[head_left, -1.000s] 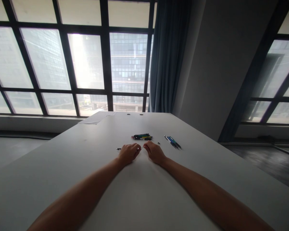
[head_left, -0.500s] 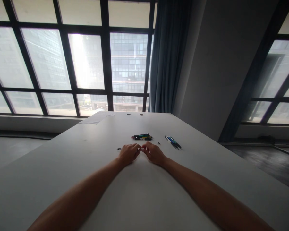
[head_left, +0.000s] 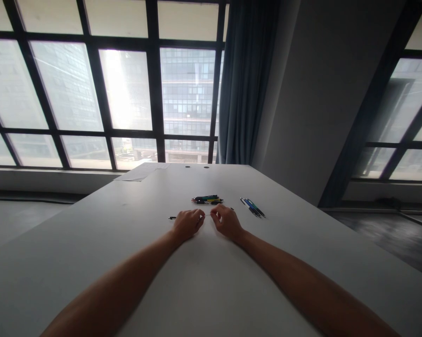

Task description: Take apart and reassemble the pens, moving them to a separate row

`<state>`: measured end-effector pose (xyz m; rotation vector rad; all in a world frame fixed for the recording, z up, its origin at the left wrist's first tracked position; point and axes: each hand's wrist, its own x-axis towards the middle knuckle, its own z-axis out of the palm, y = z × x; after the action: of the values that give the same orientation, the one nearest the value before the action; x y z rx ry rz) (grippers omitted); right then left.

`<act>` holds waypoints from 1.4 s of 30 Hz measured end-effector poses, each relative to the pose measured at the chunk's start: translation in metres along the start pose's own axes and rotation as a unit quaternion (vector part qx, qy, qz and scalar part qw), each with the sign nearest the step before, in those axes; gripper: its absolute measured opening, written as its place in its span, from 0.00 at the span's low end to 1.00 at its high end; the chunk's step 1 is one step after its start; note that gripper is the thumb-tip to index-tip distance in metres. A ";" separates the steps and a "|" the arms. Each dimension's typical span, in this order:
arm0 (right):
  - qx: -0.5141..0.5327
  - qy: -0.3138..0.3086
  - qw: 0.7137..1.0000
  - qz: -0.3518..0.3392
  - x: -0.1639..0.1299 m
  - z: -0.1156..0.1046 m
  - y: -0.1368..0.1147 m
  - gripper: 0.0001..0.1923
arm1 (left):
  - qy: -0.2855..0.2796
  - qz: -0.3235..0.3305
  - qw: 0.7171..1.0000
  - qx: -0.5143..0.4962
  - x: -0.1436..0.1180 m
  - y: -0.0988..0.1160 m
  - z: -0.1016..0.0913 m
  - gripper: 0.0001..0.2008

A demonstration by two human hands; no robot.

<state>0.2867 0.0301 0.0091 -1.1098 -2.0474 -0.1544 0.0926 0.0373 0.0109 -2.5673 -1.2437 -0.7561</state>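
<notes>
My left hand [head_left: 188, 223] is closed round a pen [head_left: 172, 218], whose dark end sticks out on the left. My right hand [head_left: 226, 221] pinches one end of a thin, pale rod, which looks like a pen refill [head_left: 207, 214]. The rod spans the small gap between my fingertips, its other end at the left hand. Both hands rest low over the white table [head_left: 211, 281]. A tiny dark piece [head_left: 232, 208] shows just behind the right hand, mostly hidden by it.
Beyond my hands lies a pile of several pens [head_left: 207, 200], dark with some green and yellow. On the right several blue and dark pens [head_left: 253, 208] lie side by side. Paper sheets [head_left: 136, 174] lie at the far left, and two round dark inserts [head_left: 206, 167] sit near the far edge.
My right hand has moved slightly right, away from the left, so more of the thin rod shows between them. The pen in my left hand has shifted slightly left.
</notes>
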 end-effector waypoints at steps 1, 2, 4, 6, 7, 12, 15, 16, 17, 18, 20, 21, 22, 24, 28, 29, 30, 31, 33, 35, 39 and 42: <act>0.003 0.001 1.000 0.003 0.000 0.000 0.001 0.05 | -0.002 -0.003 1.000 0.000 0.000 0.000 0.000 0.11; 0.008 -0.005 1.000 -0.002 -0.001 0.000 0.002 0.05 | -0.003 -0.005 1.000 0.001 0.000 0.000 0.000 0.11; 0.025 -0.030 0.999 -0.030 -0.001 0.001 0.003 0.06 | -0.006 -0.003 1.000 0.000 0.000 0.000 -0.001 0.11; 0.033 -0.051 0.997 -0.055 -0.001 0.002 0.003 0.06 | -0.009 0.002 1.000 0.001 -0.001 0.000 -0.001 0.11; 0.031 -0.054 0.996 -0.059 -0.001 0.002 0.002 0.06 | -0.011 0.002 1.000 0.001 -0.001 0.000 -0.002 0.11; 0.007 -0.055 0.998 -0.034 -0.001 0.002 -0.001 0.03 | -0.017 0.000 1.000 0.001 0.000 0.003 -0.004 0.12; -0.011 -0.067 0.997 -0.027 0.000 0.003 -0.001 0.03 | -0.020 0.004 1.000 -0.004 0.000 0.004 -0.005 0.11; -0.024 -0.068 0.997 -0.022 0.001 0.003 0.001 0.04 | -0.021 0.005 1.000 -0.005 0.000 0.003 -0.005 0.11; -0.041 -0.065 0.997 -0.011 0.002 0.004 0.004 0.04 | -0.021 0.003 1.000 -0.004 0.000 0.003 -0.005 0.11; -0.061 -0.058 0.996 0.006 0.003 0.004 0.008 0.04 | -0.021 -0.001 1.000 -0.002 0.000 0.003 -0.004 0.11; -0.108 -0.035 0.992 0.050 0.004 0.002 0.020 0.04 | -0.020 -0.013 1.000 0.000 0.000 0.002 -0.003 0.10; -0.134 -0.021 0.988 0.075 0.005 0.001 0.028 0.04 | -0.020 -0.017 1.000 0.000 -0.001 0.001 -0.002 0.10; -0.156 -0.012 0.983 0.096 0.005 0.000 0.036 0.04 | -0.020 -0.019 1.000 -0.001 -0.001 0.001 -0.001 0.10; -0.185 -0.007 0.974 0.134 0.005 -0.002 0.050 0.04 | -0.021 -0.016 1.000 -0.005 -0.001 0.000 0.000 0.10; -0.207 0.003 0.964 0.165 0.004 -0.002 0.065 0.06 | -0.018 -0.012 1.000 -0.011 0.000 0.000 0.001 0.10; -0.211 0.006 0.964 0.163 0.003 -0.001 0.067 0.06 | -0.017 -0.011 1.000 -0.011 0.000 -0.001 0.001 0.10; -0.215 0.008 0.963 0.160 0.003 0.000 0.067 0.06 | -0.017 -0.010 1.000 -0.010 0.000 -0.001 0.001 0.10; -0.220 0.006 0.963 0.158 0.003 0.001 0.067 0.06 | -0.017 -0.009 1.000 -0.010 0.000 -0.001 0.002 0.11; -0.225 0.000 0.961 0.161 0.003 0.003 0.066 0.05 | -0.019 -0.008 1.000 -0.010 0.000 -0.001 0.003 0.11; -0.225 -0.005 0.961 0.164 0.003 0.004 0.066 0.05 | -0.021 -0.009 1.000 -0.009 0.000 -0.002 0.004 0.11; -0.200 0.035 0.964 0.174 0.005 0.000 0.066 0.06 | -0.021 -0.016 1.000 -0.008 -0.001 -0.002 0.004 0.11; -0.171 0.108 0.964 0.172 0.007 -0.008 0.063 0.10 | -0.015 -0.025 1.000 -0.013 -0.002 0.000 0.002 0.12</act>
<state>0.3363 0.0695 0.0038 -1.5692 -1.6424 -0.4445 0.0923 0.0370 0.0083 -2.5865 -1.3190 -0.7517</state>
